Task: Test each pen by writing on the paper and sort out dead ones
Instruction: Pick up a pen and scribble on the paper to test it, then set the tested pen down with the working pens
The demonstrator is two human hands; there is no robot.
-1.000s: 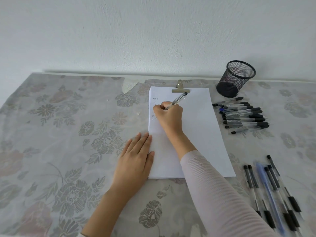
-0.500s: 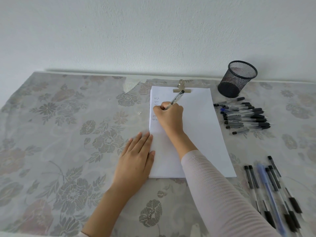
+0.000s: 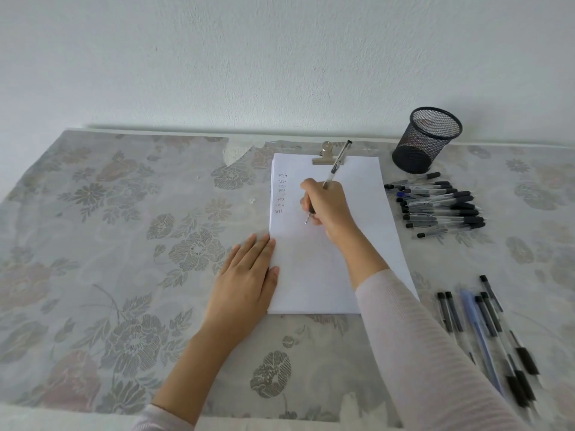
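Note:
A white sheet of paper (image 3: 367, 213) lies clipped at its top by a metal clip (image 3: 325, 154). Small lines of writing run down its left side. My right hand (image 3: 328, 205) grips a clear pen (image 3: 337, 161) with a black cap end, its tip near the paper to the right of the writing. My left hand (image 3: 245, 281) rests flat on the tablecloth with fingers straight, its thumb side on the paper's left edge. A pile of several pens (image 3: 438, 205) lies right of the paper. Another group of several pens (image 3: 488, 331) lies at the near right.
A black mesh pen cup (image 3: 426, 140) stands at the back right by the wall. A floral tablecloth (image 3: 124, 244) covers the table, whose near edge runs along the bottom. A white wall rises right behind the table.
My right hand has shifted to the right and a little down the paper with the pen, uncovering the lines of writing. My left hand has stayed flat in place.

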